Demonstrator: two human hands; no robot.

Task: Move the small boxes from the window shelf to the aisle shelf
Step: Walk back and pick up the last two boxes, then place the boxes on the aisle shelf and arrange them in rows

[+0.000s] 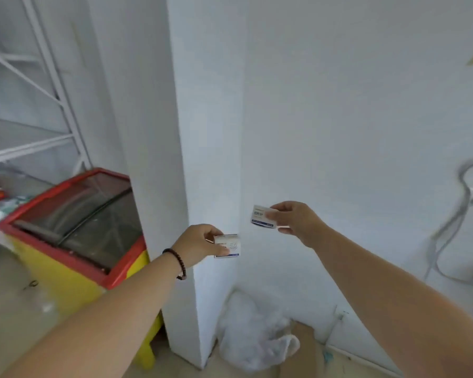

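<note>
My left hand (200, 242) grips a small white box with blue print (230, 246) between thumb and fingers, held out in front of a white wall corner. A dark bead bracelet sits on that wrist. My right hand (295, 219) holds a second small white and blue box (260, 217) a little higher and to the right. Both arms are stretched forward. Part of a white metal shelf frame (52, 85) shows at the far left; the picture is motion-blurred.
A red and yellow chest freezer with a glass lid (74, 214) stands at the left, against the white pillar (153, 132). A crumpled clear plastic bag (251, 339) and cardboard (303, 347) lie on the floor at the wall. Grey cables (453, 222) hang on the right wall.
</note>
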